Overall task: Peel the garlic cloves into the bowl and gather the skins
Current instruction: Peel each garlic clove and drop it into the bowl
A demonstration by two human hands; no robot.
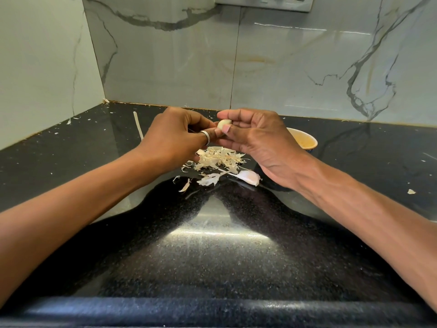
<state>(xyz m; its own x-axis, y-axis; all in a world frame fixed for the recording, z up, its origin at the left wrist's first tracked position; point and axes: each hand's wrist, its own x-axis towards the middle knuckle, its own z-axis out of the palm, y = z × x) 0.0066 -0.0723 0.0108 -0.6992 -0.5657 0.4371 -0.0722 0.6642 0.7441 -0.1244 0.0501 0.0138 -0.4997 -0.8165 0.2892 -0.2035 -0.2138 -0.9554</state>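
A pale garlic clove (223, 124) is held up over the black counter between both hands. My right hand (257, 140) pinches it between thumb and fingers. My left hand (176, 136), with a ring on one finger, pinches at the clove's left end. Below the hands lies a pile of papery garlic skins (218, 159). An unpeeled clove (248, 177) lies at the pile's near right edge. A small bowl (305, 142) with a yellowish inside stands behind my right hand, partly hidden by it.
Loose skin flakes (185, 185) lie near the pile, and one scrap (411, 191) sits far right. A long pale strip (138, 125) lies at the back left. Marble walls close off the counter (212, 245) at the back and left.
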